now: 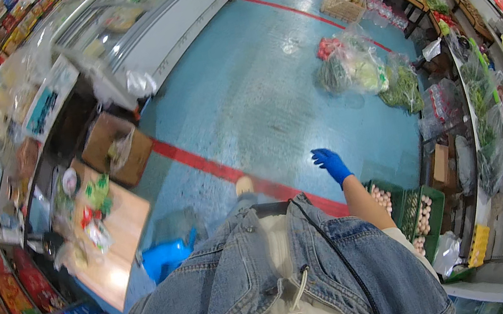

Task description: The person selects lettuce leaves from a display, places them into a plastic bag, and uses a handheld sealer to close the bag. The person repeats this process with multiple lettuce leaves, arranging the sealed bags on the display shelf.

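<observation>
My right hand (331,163), in a blue glove, hangs over the painted blue floor (271,123) with nothing in it and its fingers slightly apart. Beside my right forearm stand green plastic crates (437,220) holding eggs (423,215). My left hand is out of view. Farther ahead on the floor lie clear plastic bags of vegetables (352,68), with a bag of leafy greens (400,88) next to them. One beige shoe (244,186) shows below my denim vest, near a red floor line (202,163).
On the left are a wooden counter (127,209) with bagged goods, a cardboard box (96,134), a blue plastic object (166,258) and a long display freezer (187,22). Vegetable shelves (468,113) line the right side. A basket (343,4) stands at the far right.
</observation>
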`<state>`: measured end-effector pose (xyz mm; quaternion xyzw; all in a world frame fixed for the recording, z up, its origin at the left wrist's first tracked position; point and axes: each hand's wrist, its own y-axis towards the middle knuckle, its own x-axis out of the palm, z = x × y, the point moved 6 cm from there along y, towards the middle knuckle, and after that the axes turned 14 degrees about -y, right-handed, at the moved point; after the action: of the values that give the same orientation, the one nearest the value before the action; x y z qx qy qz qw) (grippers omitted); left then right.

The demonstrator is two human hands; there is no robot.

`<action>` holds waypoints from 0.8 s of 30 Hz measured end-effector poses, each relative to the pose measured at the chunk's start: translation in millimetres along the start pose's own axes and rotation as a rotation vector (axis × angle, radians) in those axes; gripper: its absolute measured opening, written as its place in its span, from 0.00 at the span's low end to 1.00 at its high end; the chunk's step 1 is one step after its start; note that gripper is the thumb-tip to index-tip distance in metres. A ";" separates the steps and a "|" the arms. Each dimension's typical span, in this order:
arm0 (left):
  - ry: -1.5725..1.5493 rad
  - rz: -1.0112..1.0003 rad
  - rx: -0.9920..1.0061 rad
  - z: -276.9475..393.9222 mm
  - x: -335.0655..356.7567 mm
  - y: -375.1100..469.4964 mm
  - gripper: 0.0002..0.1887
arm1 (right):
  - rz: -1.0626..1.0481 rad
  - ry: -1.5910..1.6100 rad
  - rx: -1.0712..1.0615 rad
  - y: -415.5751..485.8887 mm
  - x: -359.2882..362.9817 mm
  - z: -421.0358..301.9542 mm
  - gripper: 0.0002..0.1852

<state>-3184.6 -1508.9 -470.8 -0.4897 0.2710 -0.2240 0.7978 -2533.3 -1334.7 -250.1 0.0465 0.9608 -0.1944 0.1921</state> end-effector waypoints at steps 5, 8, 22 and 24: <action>0.477 0.043 0.450 261.3 -105.4 106.4 0.23 | -0.131 -0.314 0.240 110.1 -26.8 35.5 0.16; 0.231 0.347 0.588 457.4 -188.4 158.3 0.22 | -0.202 -0.450 0.238 134.3 -67.2 120.1 0.13; -0.352 0.026 0.224 887.4 -231.8 340.6 0.19 | 0.097 -0.672 0.176 583.4 -363.9 91.2 0.19; -0.227 0.024 0.191 919.7 -237.5 372.9 0.19 | 0.231 -0.594 0.088 693.5 -404.6 -15.2 0.19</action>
<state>-2729.6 -597.4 -413.4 -0.4305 0.1623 -0.1823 0.8690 -2052.0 -696.6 -327.1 0.1045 0.8418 -0.2179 0.4828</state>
